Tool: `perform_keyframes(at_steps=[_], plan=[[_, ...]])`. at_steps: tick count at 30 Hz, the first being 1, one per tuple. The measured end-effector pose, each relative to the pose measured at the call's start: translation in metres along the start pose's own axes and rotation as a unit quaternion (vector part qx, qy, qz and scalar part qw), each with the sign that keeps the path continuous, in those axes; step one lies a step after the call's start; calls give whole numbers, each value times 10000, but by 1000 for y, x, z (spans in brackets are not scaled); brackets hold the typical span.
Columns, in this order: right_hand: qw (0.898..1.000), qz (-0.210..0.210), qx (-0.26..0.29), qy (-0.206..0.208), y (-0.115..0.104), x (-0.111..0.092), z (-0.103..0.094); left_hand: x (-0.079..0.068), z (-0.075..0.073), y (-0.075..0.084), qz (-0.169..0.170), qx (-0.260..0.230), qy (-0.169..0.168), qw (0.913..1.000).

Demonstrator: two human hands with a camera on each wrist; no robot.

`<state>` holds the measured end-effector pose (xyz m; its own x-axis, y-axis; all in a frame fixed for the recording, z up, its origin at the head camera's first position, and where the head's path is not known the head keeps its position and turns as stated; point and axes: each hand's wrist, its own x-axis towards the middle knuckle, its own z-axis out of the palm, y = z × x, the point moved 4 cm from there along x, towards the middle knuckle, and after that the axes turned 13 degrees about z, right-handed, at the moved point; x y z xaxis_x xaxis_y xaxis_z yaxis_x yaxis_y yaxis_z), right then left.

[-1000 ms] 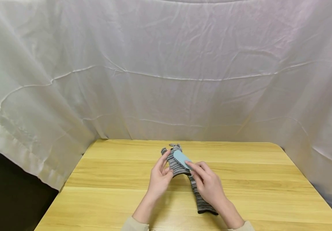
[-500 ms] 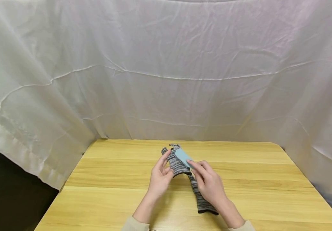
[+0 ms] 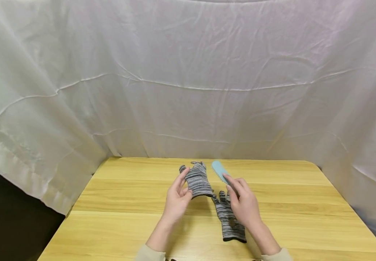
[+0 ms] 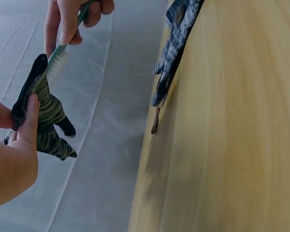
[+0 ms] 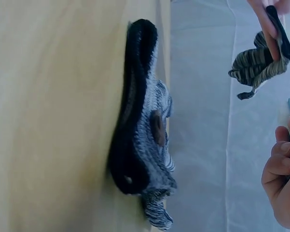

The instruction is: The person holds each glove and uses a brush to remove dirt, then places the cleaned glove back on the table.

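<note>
My left hand (image 3: 176,201) holds a grey-and-black striped knit glove (image 3: 199,181) above the table, its dark cuff toward me. In the left wrist view the thumb lies along the glove's cuff end. A light blue brush (image 3: 219,169) is pinched in my right hand (image 3: 246,204), apart from the held glove in the head view. White bristles (image 4: 58,65) show on it in the left wrist view. A second matching glove (image 3: 228,217) lies on the table below the right hand, which hides part of it. On it, a brown patch (image 5: 158,128) shows in the right wrist view.
The wooden table (image 3: 126,203) reaches back to a pale hanging cloth (image 3: 188,108) that also closes both sides. A small brown piece (image 4: 155,122) appears at the tip of the lying glove in the left wrist view.
The brush was over the held glove and has moved right, off it, with my right hand. The left hand and its glove have shifted slightly left. More of the lying glove shows now.
</note>
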<state>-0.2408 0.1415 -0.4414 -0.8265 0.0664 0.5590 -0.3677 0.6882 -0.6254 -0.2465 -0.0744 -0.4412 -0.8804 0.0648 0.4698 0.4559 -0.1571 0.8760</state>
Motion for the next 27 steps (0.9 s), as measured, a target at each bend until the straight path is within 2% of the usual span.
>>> perform_keyframes(at_steps=[7,12,19,27], plan=[[9997,103,176,-95,0,5,-5,4,-7,6,186,-54,-300,9994],[9995,163,264,-79,2,8,-14,6,-16,6,143,-165,-411,9989],[9996,213,181,-8,12,9,-29,7,-39,7,118,123,-446,9989],[9992,352,-150,85,29,6,-49,4,-70,9,-128,561,-476,9972]])
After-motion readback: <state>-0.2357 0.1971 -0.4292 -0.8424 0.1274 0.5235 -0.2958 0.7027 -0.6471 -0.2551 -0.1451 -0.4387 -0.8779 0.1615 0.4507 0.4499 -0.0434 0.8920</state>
